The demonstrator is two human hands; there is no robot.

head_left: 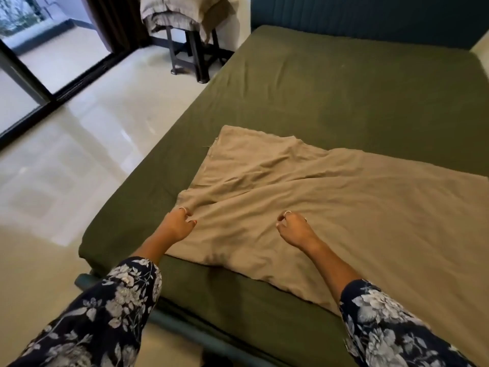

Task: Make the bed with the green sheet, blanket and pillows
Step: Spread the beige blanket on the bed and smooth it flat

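While both hands hover curled, blanket (pixel 304 197) lies under left hand (pixel 177 226).

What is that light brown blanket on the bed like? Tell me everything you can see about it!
The blanket is tan, thin and soft-looking, like plain woven cloth. It lies mostly flat but wrinkled on the green sheet, near the foot of the bed, with its near edge drooping slightly over the mattress side. Its far left corner looks a bit frayed. The left hand pinches a fold of it, with creases fanning out from there. The right hand rests on it, fingers curled.
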